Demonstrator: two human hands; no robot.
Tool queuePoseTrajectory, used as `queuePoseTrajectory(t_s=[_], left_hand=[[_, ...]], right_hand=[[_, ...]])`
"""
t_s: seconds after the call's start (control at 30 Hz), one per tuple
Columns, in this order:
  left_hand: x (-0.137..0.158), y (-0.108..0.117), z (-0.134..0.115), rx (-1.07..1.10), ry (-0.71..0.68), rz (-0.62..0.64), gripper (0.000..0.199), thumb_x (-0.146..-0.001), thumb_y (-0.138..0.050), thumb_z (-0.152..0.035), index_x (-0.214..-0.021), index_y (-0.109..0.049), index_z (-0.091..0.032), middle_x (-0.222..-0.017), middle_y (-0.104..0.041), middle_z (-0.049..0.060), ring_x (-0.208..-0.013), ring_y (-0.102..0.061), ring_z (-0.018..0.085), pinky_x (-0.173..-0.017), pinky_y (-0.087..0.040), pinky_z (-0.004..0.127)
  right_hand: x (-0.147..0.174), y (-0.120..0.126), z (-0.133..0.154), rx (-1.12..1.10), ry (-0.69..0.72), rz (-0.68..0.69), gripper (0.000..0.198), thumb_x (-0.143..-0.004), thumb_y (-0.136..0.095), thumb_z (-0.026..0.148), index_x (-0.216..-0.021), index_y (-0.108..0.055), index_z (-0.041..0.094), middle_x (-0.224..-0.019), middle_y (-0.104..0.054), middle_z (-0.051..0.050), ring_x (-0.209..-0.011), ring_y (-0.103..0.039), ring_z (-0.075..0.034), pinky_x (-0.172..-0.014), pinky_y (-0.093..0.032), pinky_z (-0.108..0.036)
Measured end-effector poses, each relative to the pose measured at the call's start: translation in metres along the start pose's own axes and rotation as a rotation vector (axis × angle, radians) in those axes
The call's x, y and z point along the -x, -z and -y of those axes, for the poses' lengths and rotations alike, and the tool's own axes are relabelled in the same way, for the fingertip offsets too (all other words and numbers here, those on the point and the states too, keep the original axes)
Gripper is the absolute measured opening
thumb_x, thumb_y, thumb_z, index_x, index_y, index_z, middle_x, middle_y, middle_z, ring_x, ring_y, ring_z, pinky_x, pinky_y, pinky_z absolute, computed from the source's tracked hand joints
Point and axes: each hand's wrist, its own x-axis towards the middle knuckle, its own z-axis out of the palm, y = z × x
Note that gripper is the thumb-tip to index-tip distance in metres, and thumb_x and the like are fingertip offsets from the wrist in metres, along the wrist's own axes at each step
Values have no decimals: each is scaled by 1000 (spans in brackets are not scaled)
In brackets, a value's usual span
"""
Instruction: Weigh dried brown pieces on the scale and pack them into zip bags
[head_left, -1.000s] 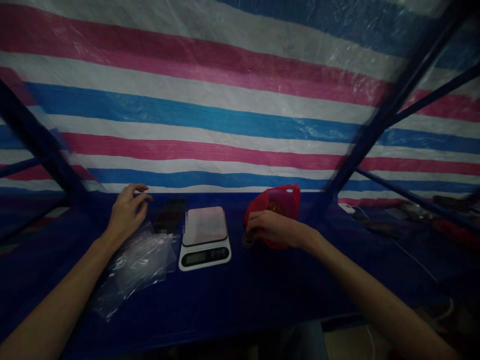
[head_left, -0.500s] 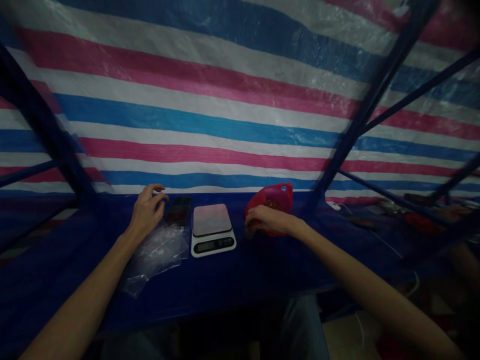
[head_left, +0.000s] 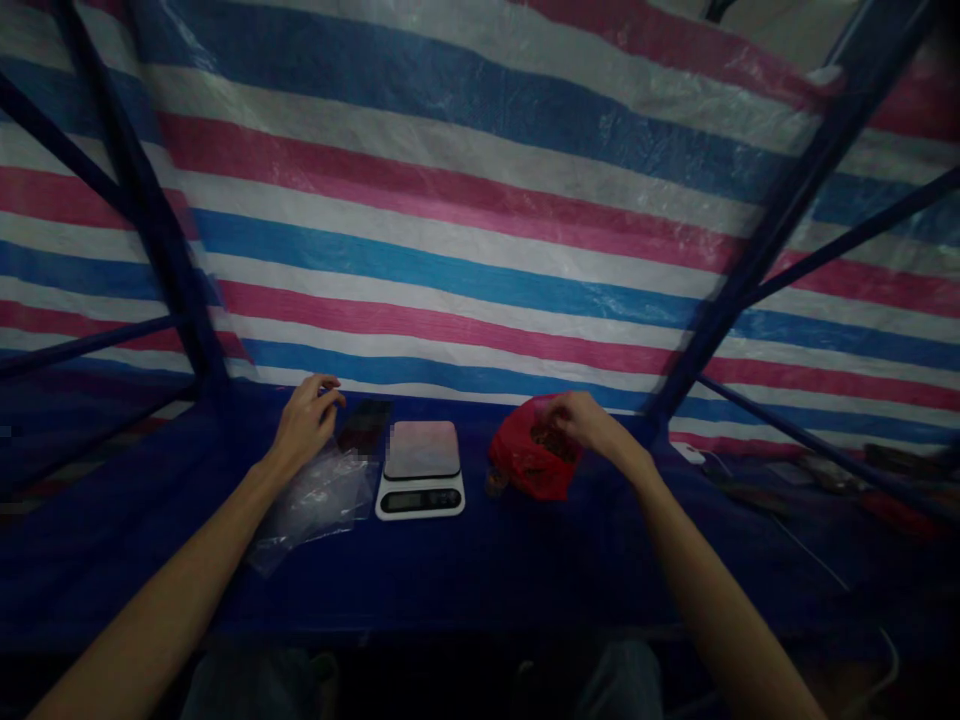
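Note:
My left hand hovers over a pile of clear plastic bags, its fingers loosely bent and apart, with nothing in them. A white kitchen scale with a square weighing plate stands between my hands. Right of it is a red plastic bag, its mouth open on small brown pieces whose kind is unclear. At that mouth my right hand has its fingers pinched together; what they hold, if anything, is hidden. A small brownish round thing sits against the bag's left side.
A dark flat object lies behind the plastic bags. Blue metal posts frame the blue tabletop, and a striped plastic sheet hangs behind. Further right are a white power strip, a cable and blurred items.
My right hand has moved from the red bag's near left side to its mouth, uncovering the small brownish thing. My left hand stays over the plastic bags. The camera view has shifted slightly.

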Motion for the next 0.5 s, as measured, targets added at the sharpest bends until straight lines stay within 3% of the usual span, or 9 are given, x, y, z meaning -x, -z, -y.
queuePoseTrajectory(t_s=[0.1,0.27,0.5], left_hand=[[-1,-3,-4,12,-19,6,20,-85,-47,-15,-83,-66,-20,-113,-60,11,-109,-59,27,-96,-49,43],[0,-7,-12,17,-55,41,19,-86,-48,-15,-86,-66,-21,-116,-59,10,-106,-60,26,-94,-51,44],[-2,-6,-18,46,-21,61,19,-86,-49,-16,-87,-67,-21,-118,-58,9,-106,-60,26,-94,-52,44]], right_hand=[[-3,-25,-24,-35,-42,102,35,-75,-62,4,-104,-76,16,-98,-78,-9,-85,-71,-20,-78,-53,-28],[-10,-64,-35,-79,-6,-9,24,-83,-63,6,-102,-76,14,-108,-75,-14,-98,-69,-23,-89,-51,-32],[1,-62,-50,-56,44,-208,23,-94,-58,13,-108,-75,15,-114,-74,-13,-109,-67,-25,-100,-49,-39]])
